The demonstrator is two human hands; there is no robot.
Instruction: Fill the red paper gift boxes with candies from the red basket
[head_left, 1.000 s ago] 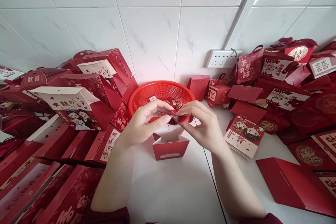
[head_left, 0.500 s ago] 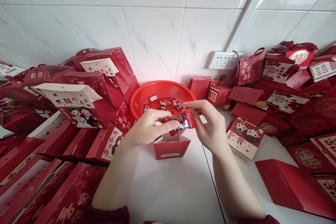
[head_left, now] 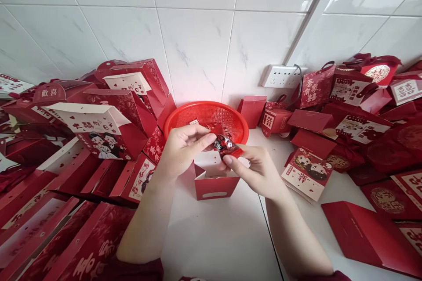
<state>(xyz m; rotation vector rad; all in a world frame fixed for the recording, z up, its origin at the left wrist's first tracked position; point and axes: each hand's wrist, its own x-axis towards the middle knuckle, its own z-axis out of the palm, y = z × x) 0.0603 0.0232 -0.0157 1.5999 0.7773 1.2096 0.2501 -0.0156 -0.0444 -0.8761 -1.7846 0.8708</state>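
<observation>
A shiny red and black wrapped candy [head_left: 224, 144] is held up between both hands. My left hand [head_left: 186, 147] pinches its upper left end between thumb and fingers. At its lower right end, my right hand [head_left: 255, 169] grips the red wrapper edge. Just below stands an open red gift box [head_left: 216, 188] with a pale inside and a pale oblong on its front. Behind the hands sits a red perforated plastic basket [head_left: 206, 107] with several small wrapped candies in it, partly hidden by my left hand and the held candy.
Red gift boxes [head_left: 99, 136] with printed couples and lettering crowd the left side. More red boxes [head_left: 310, 167] and bags cover the right. A white power strip [head_left: 283, 76] is against the tiled wall, behind the white table [head_left: 214, 237].
The candy has tilted, its right end now pointing down and toward me. My right hand has dropped lower and turned, its thumb now on the wrapper's end. My left hand has shifted slightly upward.
</observation>
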